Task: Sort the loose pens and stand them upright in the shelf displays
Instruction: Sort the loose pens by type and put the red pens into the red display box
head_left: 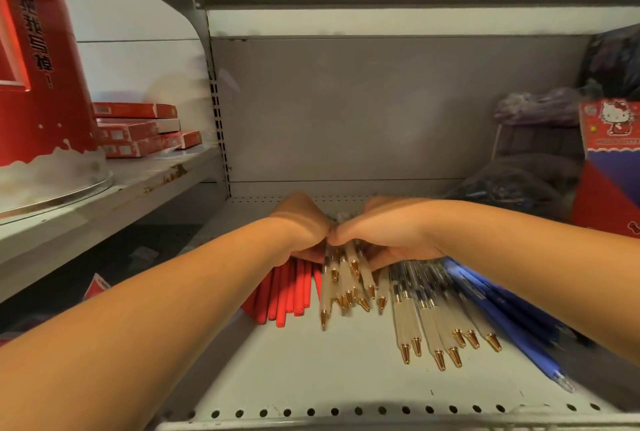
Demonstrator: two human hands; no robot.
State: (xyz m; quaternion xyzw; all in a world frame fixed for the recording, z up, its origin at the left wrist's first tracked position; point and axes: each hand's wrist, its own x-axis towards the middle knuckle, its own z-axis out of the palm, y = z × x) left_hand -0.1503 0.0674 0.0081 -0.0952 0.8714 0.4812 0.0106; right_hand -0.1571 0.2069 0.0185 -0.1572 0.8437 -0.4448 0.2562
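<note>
Loose pens lie on a grey metal shelf. Both hands meet over a bundle of clear pens with gold tips. My left hand curls round the bundle from the left, and my right hand curls round it from the right. The bundle's tips point toward me. Left of it lies a group of red pens, partly under my left wrist. To the right lie more clear gold-tipped pens and blue pens, flat on the shelf.
A red display stand and stacked red boxes sit on the neighbouring shelf to the left. At right stand a red cartoon-cat box and dark plastic bags. The shelf's perforated front edge is near me.
</note>
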